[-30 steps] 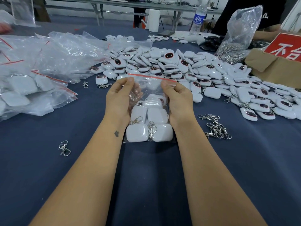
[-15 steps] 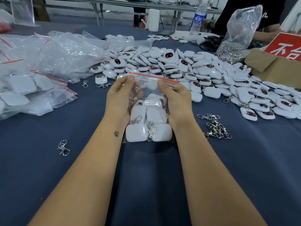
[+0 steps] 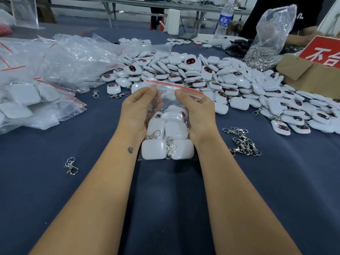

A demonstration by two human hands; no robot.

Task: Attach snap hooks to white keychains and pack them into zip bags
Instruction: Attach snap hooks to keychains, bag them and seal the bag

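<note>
A clear zip bag (image 3: 168, 92) with a red seal strip stands on the blue table between my hands. It holds several white keychains (image 3: 153, 149) with silver snap hooks (image 3: 171, 147) attached. My left hand (image 3: 137, 109) pinches the bag's top at the left. My right hand (image 3: 196, 112) pinches the top nearer the middle, thumb on the near side. A big heap of loose white keychains (image 3: 211, 78) lies behind the bag. Loose snap hooks (image 3: 242, 141) sit to the right of my right wrist.
Filled and empty zip bags (image 3: 46, 76) pile up at the left. One snap hook (image 3: 71, 166) lies alone at the near left. A cardboard box (image 3: 309, 74), a red sign, a plastic bag of hooks (image 3: 272, 34) and a water bottle (image 3: 223, 19) stand at the back right, by another person.
My right thumb has slid left along the bag's seal strip towards the left hand. The bag and my left hand have stayed nearly in place.
</note>
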